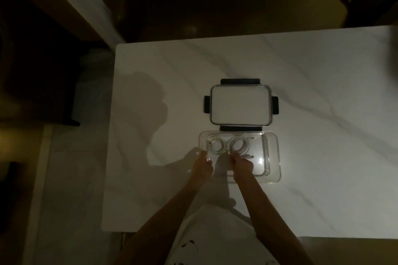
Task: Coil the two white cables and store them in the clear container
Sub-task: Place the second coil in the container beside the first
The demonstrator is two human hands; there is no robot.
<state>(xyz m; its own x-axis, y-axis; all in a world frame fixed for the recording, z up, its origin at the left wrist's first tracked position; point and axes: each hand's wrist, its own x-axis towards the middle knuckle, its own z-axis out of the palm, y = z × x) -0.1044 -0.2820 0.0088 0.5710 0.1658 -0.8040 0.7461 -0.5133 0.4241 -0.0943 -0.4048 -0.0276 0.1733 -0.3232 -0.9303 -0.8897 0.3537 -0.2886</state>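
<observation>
We look down on a white marbled surface in dim light. Near its middle, slightly toward the near edge, stands the clear container, open, a rectangular transparent box. Inside it, in the left half, lie two white cables: the left coil and the right coil sit side by side, touching or nearly so, each wound into a loose ring. Plug ends stick out toward the container's right half, which is otherwise bare apart from a bright glare spot.

Just beyond the container, toward the far edge, rests its lid, flat on the surface, with dark latch flaps on all four sides; its near flap lies right beside the container's far wall.

Our left hand grips the container's near-left corner, fingers curled over the rim. Our right hand reaches inside over the near wall, fingers pinched narrow on a gold-tipped plug end of the right coil. Both forearms are bare, coming in from the near edge.
</observation>
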